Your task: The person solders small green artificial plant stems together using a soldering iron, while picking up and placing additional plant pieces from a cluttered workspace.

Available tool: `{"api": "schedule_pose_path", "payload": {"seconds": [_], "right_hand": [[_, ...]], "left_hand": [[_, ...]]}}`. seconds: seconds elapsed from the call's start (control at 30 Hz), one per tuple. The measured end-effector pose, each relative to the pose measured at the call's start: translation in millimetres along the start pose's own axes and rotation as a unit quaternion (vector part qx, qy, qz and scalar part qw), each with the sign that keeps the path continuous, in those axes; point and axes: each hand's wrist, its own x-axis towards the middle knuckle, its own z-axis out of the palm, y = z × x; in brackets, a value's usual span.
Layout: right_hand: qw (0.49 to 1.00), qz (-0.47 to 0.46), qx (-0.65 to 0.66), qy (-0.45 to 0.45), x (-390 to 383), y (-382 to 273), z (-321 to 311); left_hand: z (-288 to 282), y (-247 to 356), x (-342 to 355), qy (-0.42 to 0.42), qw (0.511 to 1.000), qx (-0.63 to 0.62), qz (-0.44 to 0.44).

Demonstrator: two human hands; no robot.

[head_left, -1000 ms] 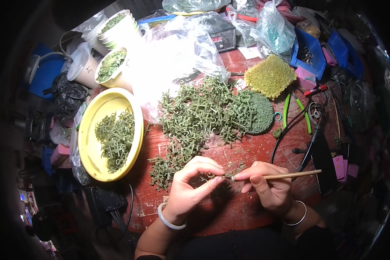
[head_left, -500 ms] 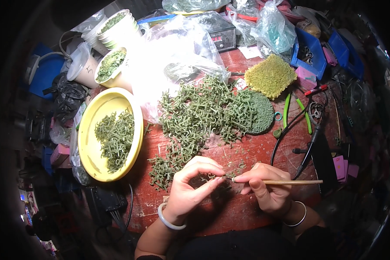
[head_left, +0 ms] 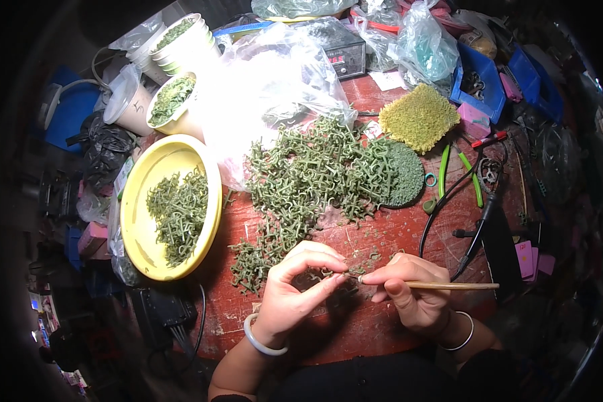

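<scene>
a worn red tabletop (head_left: pixel 375 321), scuffed with pale scratches and dotted with green crumbs, fills the lit middle of a dim, crowded room. over it, the left hand (head_left: pixel 298 288), with a thick pale bangle (head_left: pixel 256 340) at its wrist, has thumb and forefinger brought together at the tips, pinching a tiny olive-green piece (head_left: pixel 348 273); it is so small and covered that its shape is hard to make out. the right hand (head_left: pixel 412 288), wearing a thin silvery bangle (head_left: pixel 467 335), grips a slender tool with a pale wooden handle (head_left: pixel 469 286) between thumb and forefinger, its narrow tip at the left fingertips.

just beyond the hands spreads a loose heap of short, bent olive-green pieces (head_left: pixel 308 167), lapping onto a round grey-green textured disc (head_left: pixel 407 179). a knobbly yellow slab (head_left: pixel 419 119) overlaps the disc's far edge. on the left, a round yellow plastic basin (head_left: pixel 135 224) holds more such pieces. to the right lie green-handled pliers (head_left: pixel 443 171) near a black cable (head_left: pixel 425 231).

toward the back, strong light whitens a crumpled clear plastic bag (head_left: pixel 318 80), beside a dark box with a red display (head_left: pixel 352 61). white cups (head_left: pixel 128 107) crowd the left, blue plastic bins (head_left: pixel 489 99) the right, and pink paper slips (head_left: pixel 526 260) lie at the tabletop's right edge.
</scene>
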Motion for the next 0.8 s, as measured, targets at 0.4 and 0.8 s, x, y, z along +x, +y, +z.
{"api": "schedule_pose_path", "payload": {"seconds": [0.4, 0.8], "right_hand": [[1.000, -0.017, -0.005, -0.012, -0.2, 1.7, -1.2], [1.000, -0.022, -0.015, -0.013, 0.3, 1.7, -0.6]], "left_hand": [[0.0, 0.2, 0.8, -0.001, 1.000, 0.001, -0.001], [0.2, 0.6, 0.1, 0.009, 1.000, 0.006, -0.005]]}}
